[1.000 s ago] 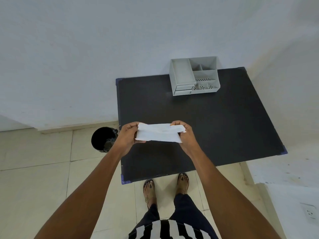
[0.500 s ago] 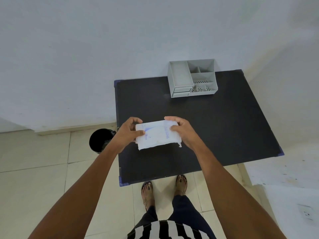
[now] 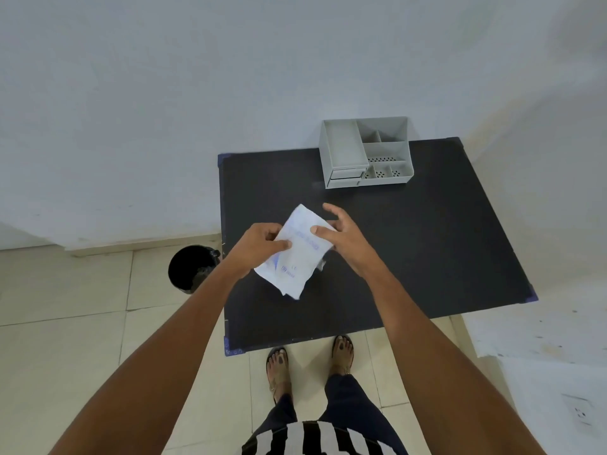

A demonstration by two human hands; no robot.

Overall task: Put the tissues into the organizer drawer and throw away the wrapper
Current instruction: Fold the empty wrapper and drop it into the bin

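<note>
A white tissue pack (image 3: 297, 254) in a plastic wrapper with blue print hangs tilted above the near left part of the black table (image 3: 410, 251). My left hand (image 3: 261, 244) pinches its left edge. My right hand (image 3: 338, 233) rests on its upper right side, thumb on the wrapper and the other fingers spread. The grey organizer (image 3: 364, 152) stands at the table's far edge against the wall, with two shut drawers low on its left front.
A black bin (image 3: 190, 269) stands on the tiled floor just left of the table. White walls close in behind and to the right. My feet are at the table's near edge. A wall socket (image 3: 579, 412) shows at the lower right.
The pack has turned from lying level between both hands to a tilted, upright slant with its printed face towards me. My right hand's fingers have spread apart.
</note>
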